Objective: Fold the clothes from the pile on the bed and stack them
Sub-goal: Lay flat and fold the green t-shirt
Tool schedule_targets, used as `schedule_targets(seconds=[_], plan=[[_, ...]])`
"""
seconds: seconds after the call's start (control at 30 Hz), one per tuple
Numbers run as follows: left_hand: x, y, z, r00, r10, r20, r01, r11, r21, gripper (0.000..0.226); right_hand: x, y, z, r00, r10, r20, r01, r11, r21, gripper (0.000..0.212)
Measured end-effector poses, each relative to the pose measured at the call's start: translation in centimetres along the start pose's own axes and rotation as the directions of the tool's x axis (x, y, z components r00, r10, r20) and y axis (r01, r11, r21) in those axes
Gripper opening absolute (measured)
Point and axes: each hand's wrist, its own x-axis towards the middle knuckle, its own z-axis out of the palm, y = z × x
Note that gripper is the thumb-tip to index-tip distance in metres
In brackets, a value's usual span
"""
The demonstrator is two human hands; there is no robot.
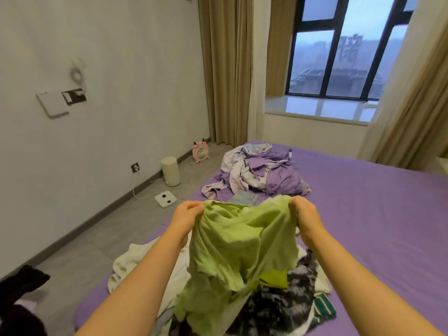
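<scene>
Right now your left hand [188,214] and right hand [304,212] each pinch a top corner of the green shirt [242,243], fingers curled into the cloth. You hold it up above the pile [278,309] on the bed [375,214], probably so it hangs open for folding.

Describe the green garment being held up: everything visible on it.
The green garment is light yellow-green, of soft, thin, wrinkled fabric, unfolded. The left hand and right hand each pinch its top edge, spreading it between them. It hangs slack above the clothes pile on the purple bed, its ragged-looking lower edge draping onto the pile. A brighter green patch shows near its lower right. What kind of garment it is cannot be told.
</scene>
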Motion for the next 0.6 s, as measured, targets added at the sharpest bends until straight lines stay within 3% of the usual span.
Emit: schedule_targets(seconds=[0.1, 0.3, 0.4, 0.6], plan=[[-1.8, 1.6, 0.9, 0.999, 0.015, 0.044, -0.015, 1.0, -0.01, 0.007, -1.5, -3.0, -2.1, 0.997, -0.071, -0.021, 0.071, 0.997, -0.023, 0.026], [-4.2, 5.0, 2.4, 0.95, 0.117, 0.288, -0.152, 0.983, 0.1, 0.024, -4.9, -8.2, -6.7, 0.968, -0.229, -0.097, 0.229, 0.973, -0.015, 0.019], [-4.9, 6.3, 2.7, 0.94, 0.175, 0.294, -0.223, 0.965, 0.136, 0.016, -6.9, -10.2, -9.2, 0.944, -0.26, -0.203, 0.272, 0.962, 0.031, 0.017], [-6.7, 7.4, 3.6, 0.922, 0.213, 0.322, -0.229, 0.973, 0.011, 0.014, -11.9, -11.3, -13.5, 0.898, -0.283, -0.338, 0.324, 0.943, 0.07, 0.018]])
